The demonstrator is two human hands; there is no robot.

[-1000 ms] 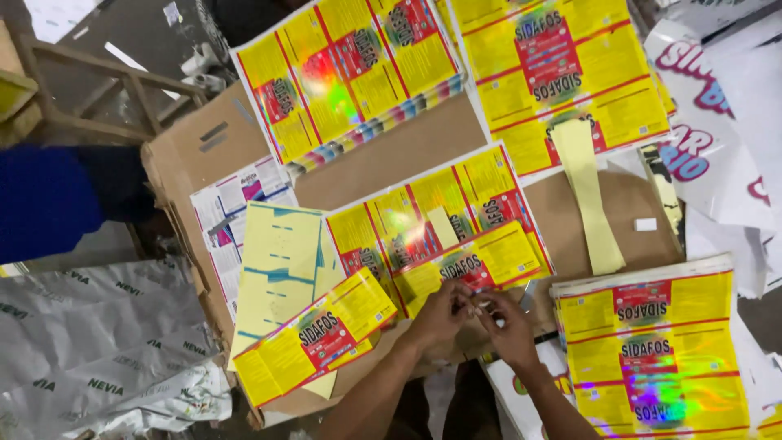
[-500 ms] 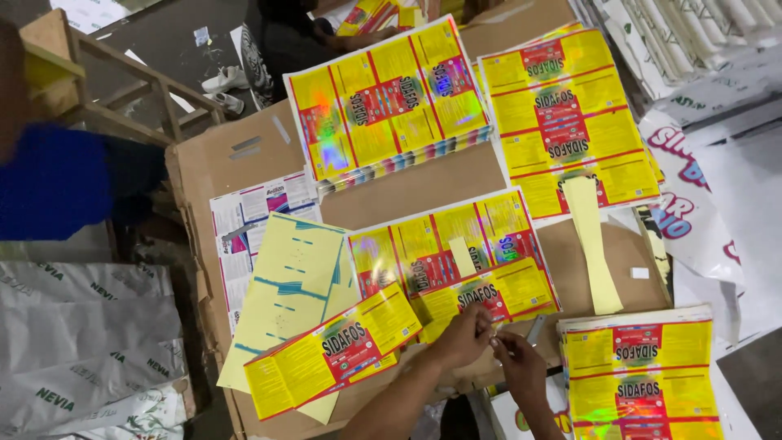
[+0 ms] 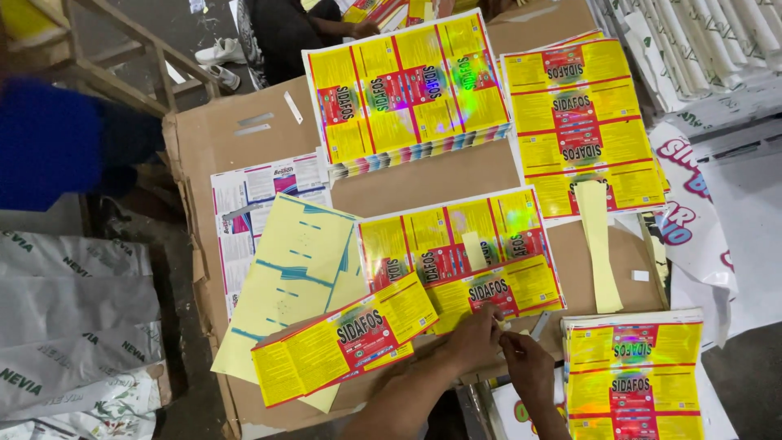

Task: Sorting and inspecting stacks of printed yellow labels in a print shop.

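Both hands meet at the near edge of a cardboard-covered table: left hand pinches the corner of a yellow label sheet, right hand beside it, grip unclear. More label stacks and pale backing sheets cover the cardboard; grey sacks lie on the floor at left.

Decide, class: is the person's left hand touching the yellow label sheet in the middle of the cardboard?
Touching. The head view shows the left hand with fingertips pressed on the lower edge of the yellow label sheet.

Yellow-and-red glossy label sheets
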